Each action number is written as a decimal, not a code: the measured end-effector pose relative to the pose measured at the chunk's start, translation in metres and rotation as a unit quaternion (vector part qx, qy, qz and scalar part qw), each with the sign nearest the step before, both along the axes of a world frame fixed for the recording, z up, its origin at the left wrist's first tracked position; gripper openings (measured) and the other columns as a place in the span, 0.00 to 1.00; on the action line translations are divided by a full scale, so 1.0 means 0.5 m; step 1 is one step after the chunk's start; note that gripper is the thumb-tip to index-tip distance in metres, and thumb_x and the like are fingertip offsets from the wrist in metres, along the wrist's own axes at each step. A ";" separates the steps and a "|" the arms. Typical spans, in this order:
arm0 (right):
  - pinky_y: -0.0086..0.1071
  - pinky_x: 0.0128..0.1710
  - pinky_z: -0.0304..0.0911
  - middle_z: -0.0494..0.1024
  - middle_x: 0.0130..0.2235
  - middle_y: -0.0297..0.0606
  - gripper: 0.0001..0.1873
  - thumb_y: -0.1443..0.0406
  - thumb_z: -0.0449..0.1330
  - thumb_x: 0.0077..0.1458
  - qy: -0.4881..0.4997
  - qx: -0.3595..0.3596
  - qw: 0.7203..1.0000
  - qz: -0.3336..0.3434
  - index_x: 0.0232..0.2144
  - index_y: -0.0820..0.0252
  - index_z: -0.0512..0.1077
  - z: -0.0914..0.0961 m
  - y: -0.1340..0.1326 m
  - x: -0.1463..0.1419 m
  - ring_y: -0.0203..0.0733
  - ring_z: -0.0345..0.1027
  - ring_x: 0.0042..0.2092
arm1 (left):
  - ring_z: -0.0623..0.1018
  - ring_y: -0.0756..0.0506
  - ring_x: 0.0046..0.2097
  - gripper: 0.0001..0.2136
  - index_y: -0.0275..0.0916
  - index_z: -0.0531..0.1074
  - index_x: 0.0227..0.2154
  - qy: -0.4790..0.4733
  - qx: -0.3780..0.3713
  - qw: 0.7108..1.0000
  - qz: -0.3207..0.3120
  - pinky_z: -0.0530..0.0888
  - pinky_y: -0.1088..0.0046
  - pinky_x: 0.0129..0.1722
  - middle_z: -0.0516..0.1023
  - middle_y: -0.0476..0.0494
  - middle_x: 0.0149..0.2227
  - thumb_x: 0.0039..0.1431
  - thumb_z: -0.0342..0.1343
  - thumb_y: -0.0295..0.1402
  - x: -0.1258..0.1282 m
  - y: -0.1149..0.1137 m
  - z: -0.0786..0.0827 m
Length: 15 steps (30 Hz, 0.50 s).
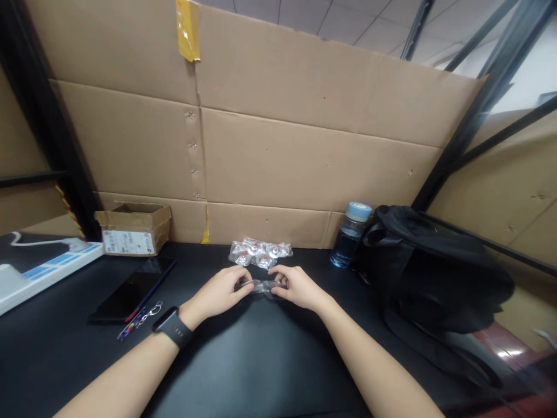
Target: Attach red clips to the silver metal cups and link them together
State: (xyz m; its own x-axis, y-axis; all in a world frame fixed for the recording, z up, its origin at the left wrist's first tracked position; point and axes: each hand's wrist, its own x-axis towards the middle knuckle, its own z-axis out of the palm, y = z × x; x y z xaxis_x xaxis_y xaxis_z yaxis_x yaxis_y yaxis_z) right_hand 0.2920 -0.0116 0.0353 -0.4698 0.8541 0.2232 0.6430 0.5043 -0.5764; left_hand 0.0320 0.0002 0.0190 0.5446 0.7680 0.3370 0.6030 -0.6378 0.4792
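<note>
Both hands meet at the middle of the black table, with a small clear plastic bag (263,287) stretched between them. My left hand (226,287), with a dark watch on its wrist, pinches the bag's left end between thumb and fingers. At the opposite end, my right hand (298,286) has its thumb and fingers closed on the plastic. Whether anything lies inside the bag is too small to tell. Just beyond the fingertips sit several clear plastic packets (261,253) holding round silvery things with red marks.
A dark phone (134,290), a keyring (139,319), a small cardboard box (134,229) and a white power strip (56,270) lie to the left. On the right stand a blue-lidded water bottle (348,235) and a black backpack (439,270). Cardboard panels (304,157) wall the back.
</note>
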 end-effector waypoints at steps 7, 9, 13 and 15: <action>0.25 0.31 0.62 0.77 0.32 0.31 0.16 0.63 0.68 0.54 0.057 -0.024 0.998 0.006 0.46 0.57 0.76 -0.005 -0.002 -0.011 0.33 0.68 0.28 | 0.78 0.45 0.34 0.16 0.42 0.78 0.34 0.022 -0.008 1.000 0.007 0.66 0.73 0.35 0.82 0.47 0.32 0.70 0.48 0.42 0.011 -0.013 0.011; 0.25 0.29 0.60 0.75 0.29 0.29 0.13 0.62 0.68 0.55 0.047 -0.012 0.999 0.006 0.43 0.57 0.77 -0.003 -0.005 -0.015 0.33 0.65 0.27 | 0.79 0.45 0.34 0.17 0.43 0.80 0.34 0.019 -0.008 1.000 0.004 0.67 0.73 0.36 0.83 0.47 0.33 0.70 0.47 0.41 0.014 -0.015 0.013; 0.25 0.29 0.56 0.72 0.25 0.28 0.09 0.62 0.68 0.56 0.020 0.009 1.000 0.007 0.39 0.58 0.79 -0.002 -0.008 -0.020 0.33 0.61 0.26 | 0.80 0.44 0.35 0.18 0.42 0.82 0.34 0.013 0.002 1.000 0.009 0.69 0.73 0.38 0.84 0.43 0.33 0.69 0.47 0.40 0.017 -0.018 0.013; 0.25 0.29 0.56 0.71 0.25 0.28 0.09 0.62 0.68 0.55 0.015 0.015 1.000 0.010 0.39 0.57 0.79 -0.004 -0.007 -0.022 0.33 0.60 0.26 | 0.80 0.44 0.34 0.18 0.42 0.82 0.32 0.018 0.004 1.000 0.010 0.69 0.73 0.37 0.84 0.43 0.32 0.69 0.47 0.40 0.018 -0.017 0.011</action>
State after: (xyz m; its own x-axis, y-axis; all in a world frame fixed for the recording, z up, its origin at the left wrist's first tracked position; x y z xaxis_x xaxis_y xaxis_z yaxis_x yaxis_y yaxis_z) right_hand 0.2810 -0.0153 0.0333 -0.4799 0.8368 0.2636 0.6145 0.5351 -0.5797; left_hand 0.0411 -0.0085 0.0243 0.5412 0.7761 0.3238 0.6317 -0.6293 0.4527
